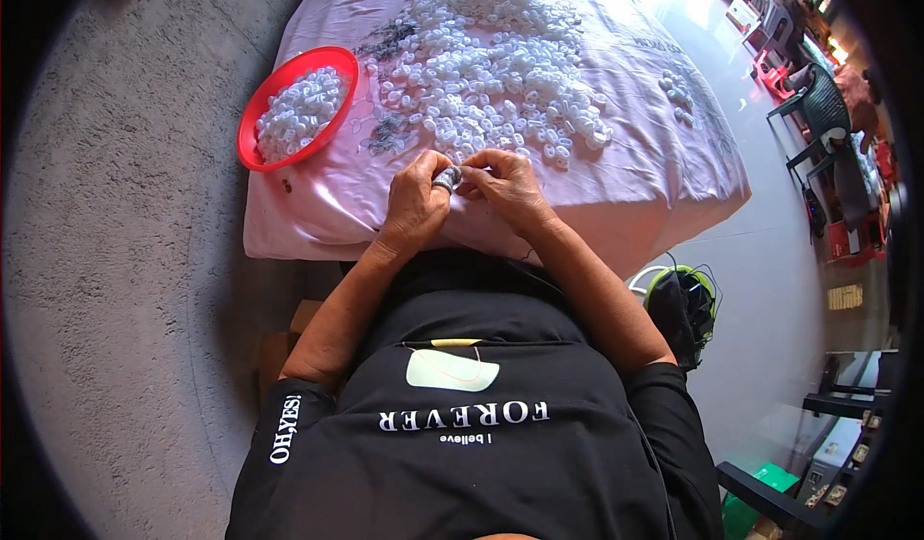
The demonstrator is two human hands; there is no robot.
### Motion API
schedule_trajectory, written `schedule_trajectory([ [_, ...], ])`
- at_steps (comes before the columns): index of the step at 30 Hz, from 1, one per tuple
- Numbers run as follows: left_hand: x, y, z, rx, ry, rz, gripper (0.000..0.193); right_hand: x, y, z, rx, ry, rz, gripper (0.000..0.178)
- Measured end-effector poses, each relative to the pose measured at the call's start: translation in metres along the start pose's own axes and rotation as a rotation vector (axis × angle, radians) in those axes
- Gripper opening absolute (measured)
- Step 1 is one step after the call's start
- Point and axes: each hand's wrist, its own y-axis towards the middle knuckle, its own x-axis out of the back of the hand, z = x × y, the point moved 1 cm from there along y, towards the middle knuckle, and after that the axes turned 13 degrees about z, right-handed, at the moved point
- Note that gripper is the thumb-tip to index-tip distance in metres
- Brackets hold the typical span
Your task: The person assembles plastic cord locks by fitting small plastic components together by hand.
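My left hand and my right hand meet over the near edge of the cloth-covered table, fingertips together. The fingers of both are closed in a pinch. A small greyish-white thing shows at the left fingers; whether it is a held piece or a wrap round a finger I cannot tell. Whatever lies between the fingertips is too small to name. Just beyond the hands spreads a large heap of small white oval pieces with holes, looking like plastic. Dark thin bits lie along its left side.
A red basin full of similar white pieces stands at the table's left edge. A pink cloth covers the table. A few white pieces lie apart at the right. Off to the right are a dark chair and a black bag-like thing.
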Motion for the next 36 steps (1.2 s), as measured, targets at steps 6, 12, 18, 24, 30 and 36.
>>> schedule_trajectory([
  [6, 0.001, 0.004, 0.010, 0.111, -0.150, 0.114, 0.008, -0.008, -0.003, -0.002, 0.054, -0.167, -0.096, 0.007],
  [12, 0.009, 0.002, 0.013, 0.269, -0.678, 0.307, 0.015, -0.013, -0.005, -0.004, 0.213, -0.315, -0.195, 0.002],
  [18, 0.007, 0.000, 0.010, 0.365, -0.870, 0.328, 0.019, -0.014, -0.007, -0.002, 0.264, -0.361, -0.203, 0.001],
  [24, 0.009, -0.001, 0.007, 0.143, -0.412, 0.200, 0.018, -0.011, -0.004, 0.000, 0.076, -0.173, -0.186, 0.006],
  [30, 0.007, -0.002, -0.003, 0.006, -0.169, 0.042, 0.029, -0.006, -0.002, -0.001, 0.041, -0.155, -0.156, 0.014],
  [36, 0.006, 0.000, -0.003, -0.214, 0.064, -0.015, 0.037, -0.005, -0.002, 0.000, 0.043, -0.150, -0.137, 0.015],
])
